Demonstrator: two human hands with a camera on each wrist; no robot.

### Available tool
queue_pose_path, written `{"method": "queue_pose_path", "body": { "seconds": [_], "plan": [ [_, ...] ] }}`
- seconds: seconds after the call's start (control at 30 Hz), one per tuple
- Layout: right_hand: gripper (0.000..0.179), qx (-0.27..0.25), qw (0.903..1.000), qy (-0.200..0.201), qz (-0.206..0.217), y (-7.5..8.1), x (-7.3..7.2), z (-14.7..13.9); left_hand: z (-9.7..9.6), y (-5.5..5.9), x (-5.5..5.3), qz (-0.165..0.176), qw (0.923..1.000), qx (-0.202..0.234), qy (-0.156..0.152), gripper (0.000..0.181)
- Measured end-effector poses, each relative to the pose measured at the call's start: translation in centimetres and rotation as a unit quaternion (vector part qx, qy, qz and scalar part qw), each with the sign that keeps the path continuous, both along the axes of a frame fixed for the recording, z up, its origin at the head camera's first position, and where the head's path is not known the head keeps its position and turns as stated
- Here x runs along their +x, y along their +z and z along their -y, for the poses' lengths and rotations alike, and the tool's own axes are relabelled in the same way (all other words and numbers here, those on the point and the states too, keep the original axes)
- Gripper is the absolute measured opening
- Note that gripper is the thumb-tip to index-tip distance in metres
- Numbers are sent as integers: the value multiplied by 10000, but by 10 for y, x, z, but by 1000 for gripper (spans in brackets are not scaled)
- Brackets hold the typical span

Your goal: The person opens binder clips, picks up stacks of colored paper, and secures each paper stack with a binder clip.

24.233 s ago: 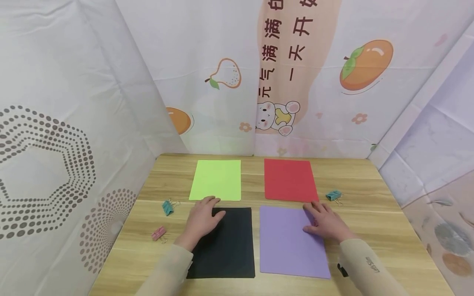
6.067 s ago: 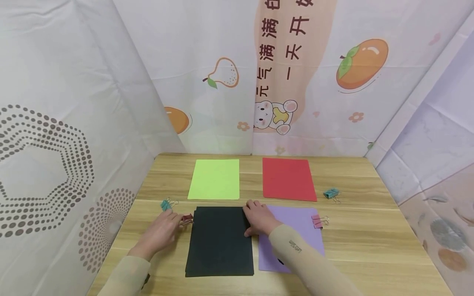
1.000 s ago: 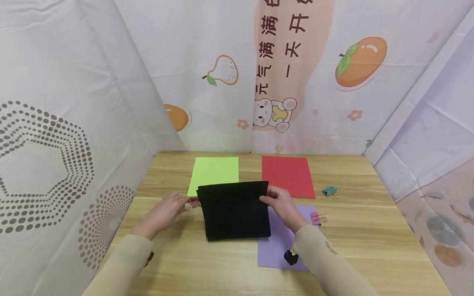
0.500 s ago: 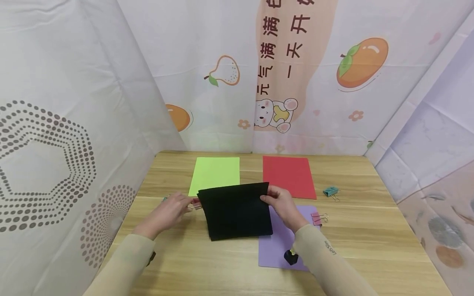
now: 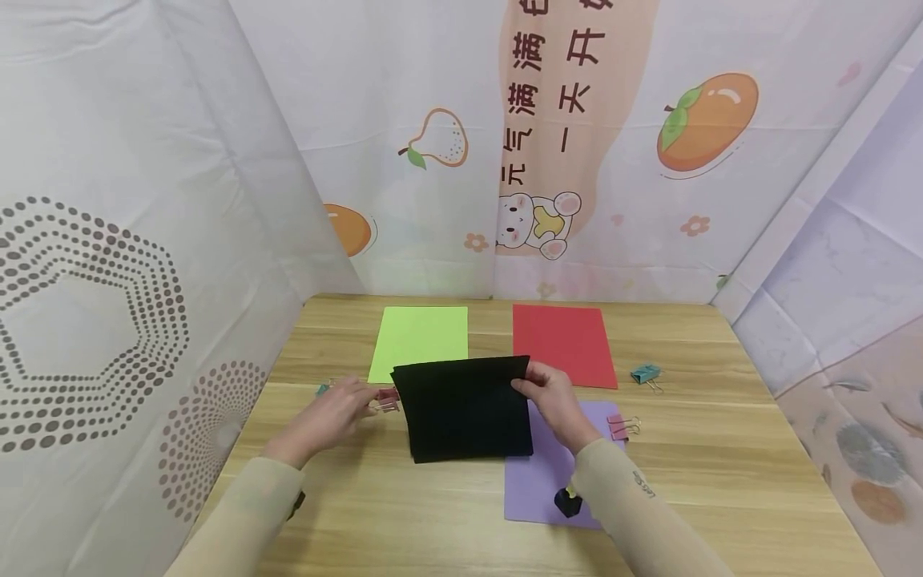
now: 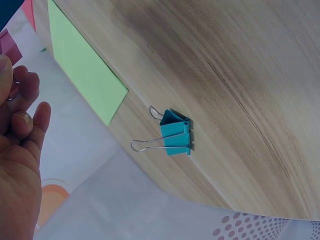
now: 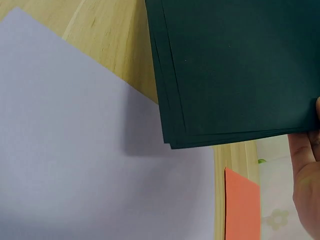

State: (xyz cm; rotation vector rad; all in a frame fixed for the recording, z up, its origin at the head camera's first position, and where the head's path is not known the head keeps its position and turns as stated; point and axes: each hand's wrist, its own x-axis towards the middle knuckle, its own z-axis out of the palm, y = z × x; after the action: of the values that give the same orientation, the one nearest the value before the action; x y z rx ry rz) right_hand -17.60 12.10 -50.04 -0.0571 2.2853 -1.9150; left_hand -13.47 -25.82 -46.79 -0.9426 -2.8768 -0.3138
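Observation:
My left hand (image 5: 335, 413) pinches a pink binder clip (image 5: 388, 399) by its wire handles. The clip's mouth is right at the upper left edge of a small stack of black paper sheets (image 5: 465, 413). In the left wrist view, the clip (image 6: 9, 47) shows beyond the curled fingers. At the stack's upper right, my right hand (image 5: 551, 397) pinches the edge between thumb and fingers, tilting the sheets up toward me. The right wrist view shows slightly offset edges on the black sheets (image 7: 240, 65); most of that hand is out of frame there.
Purple sheets (image 5: 537, 489) lie under my right forearm, a pink clip (image 5: 618, 427) on their right edge. Green sheets (image 5: 421, 340) and red sheets (image 5: 562, 340) lie at the back. One teal clip (image 5: 645, 373) rests at right, another teal clip (image 6: 175, 132) beyond my left hand.
Since the earliest frame, a pink clip has come onto the purple sheets. The black sheets, flat six seconds ago, are lifted and tilted. Over the last second, hands, clip and sheets shift slightly right.

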Motion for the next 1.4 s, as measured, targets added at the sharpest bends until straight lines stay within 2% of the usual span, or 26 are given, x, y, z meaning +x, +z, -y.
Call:
{"method": "queue_pose_path", "body": {
  "seconds": [0.4, 0.53, 0.6, 0.67, 0.9, 1.4],
  "plan": [
    [15, -9, 10000, 49, -18, -1, 3, 6, -5, -3, -1, -20, 9998, 134, -161, 27],
    [14, 76, 9999, 126, -41, -3, 5, 8, -6, -3, -2, -168, 9994, 121, -262, 11],
    [12, 141, 9997, 167, -63, -4, 5, 9, -7, -4, -3, -201, 9993, 120, -302, 15],
    [10, 168, 9996, 207, -95, -6, 5, 10, -8, -4, -4, -174, 9993, 117, -306, 22],
    [11, 386, 9983, 349, -255, -8, 7, 11, -8, -2, -3, -82, 9996, 117, -263, 19],
    [11, 303, 9981, 523, -112, -12, 8, 10, -10, 4, -2, 126, 9997, 101, -189, 17]
  ]
}}
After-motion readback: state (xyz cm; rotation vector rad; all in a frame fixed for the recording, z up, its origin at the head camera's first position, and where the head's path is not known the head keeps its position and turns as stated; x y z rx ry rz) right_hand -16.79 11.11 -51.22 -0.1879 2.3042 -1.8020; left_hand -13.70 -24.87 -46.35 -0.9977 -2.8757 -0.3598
